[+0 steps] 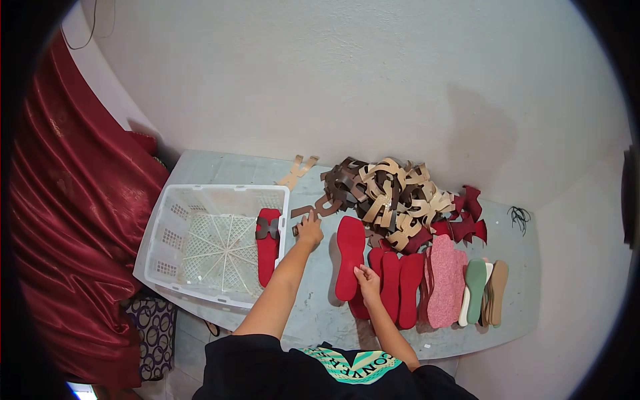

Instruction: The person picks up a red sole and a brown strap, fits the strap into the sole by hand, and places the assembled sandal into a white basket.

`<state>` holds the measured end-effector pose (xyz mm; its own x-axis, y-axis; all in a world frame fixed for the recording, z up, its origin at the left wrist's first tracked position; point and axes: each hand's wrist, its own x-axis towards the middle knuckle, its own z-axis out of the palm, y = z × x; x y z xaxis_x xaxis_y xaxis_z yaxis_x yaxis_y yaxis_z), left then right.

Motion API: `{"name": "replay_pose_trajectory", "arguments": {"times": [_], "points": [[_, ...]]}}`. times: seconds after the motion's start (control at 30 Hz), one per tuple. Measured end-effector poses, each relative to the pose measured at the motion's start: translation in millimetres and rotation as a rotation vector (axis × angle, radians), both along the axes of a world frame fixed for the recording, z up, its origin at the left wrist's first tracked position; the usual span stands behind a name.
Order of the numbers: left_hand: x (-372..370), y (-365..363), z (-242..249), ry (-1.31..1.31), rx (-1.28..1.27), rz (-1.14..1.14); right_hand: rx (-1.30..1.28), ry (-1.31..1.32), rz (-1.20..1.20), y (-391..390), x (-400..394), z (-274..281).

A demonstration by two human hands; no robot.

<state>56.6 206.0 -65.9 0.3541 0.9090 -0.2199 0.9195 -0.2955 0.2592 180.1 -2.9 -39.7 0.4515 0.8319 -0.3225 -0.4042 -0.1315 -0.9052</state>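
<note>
At four o'clock from a person's left hand (309,232), a red sole (351,257) is pinched in the right hand (369,285) above the worktop (317,300); left-hand fingers (311,215) meet a brown strap (301,211) at eleven o'clock, their grip unclear.

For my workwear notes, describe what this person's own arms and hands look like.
The left hand and right hand are ungloved, with nothing visible worn at the wrists. The forearms are uncovered below the short black sleeves of a T-shirt, whose mint-and-yellow chest print carries dark capitals, apparently reading CONVERSE.
</note>
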Motion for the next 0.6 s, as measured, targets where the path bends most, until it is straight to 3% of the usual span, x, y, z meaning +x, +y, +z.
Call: {"name": "replay_pose_trajectory", "arguments": {"times": [0.23, 0.3, 0.43, 0.5, 0.6], "points": [[3.0, 0.0, -16.6, -0.061, -0.075, 0.116, 0.017, 0.025, 0.011, 7.7, 4.2, 1.0], [2.8, -2.8, -16.2, -0.03, 0.096, 0.066, 0.028, 0.041, -0.007, 8.4, 3.6, 0.4], [-1.2, 5.5, -9.3, -0.034, 0.086, 0.055, 0.003, 0.032, 0.006, 4.7, 3.6, -1.7], [-1.0, 8.6, -10.8, -0.086, 0.251, 0.029, -0.005, 0.033, 0.004, 3.9, 5.6, -2.4], [-0.7, 13.0, -15.2, 0.008, 0.278, -0.01, 0.002, 0.031, 0.001, 3.1, 8.2, -7.5]]}}
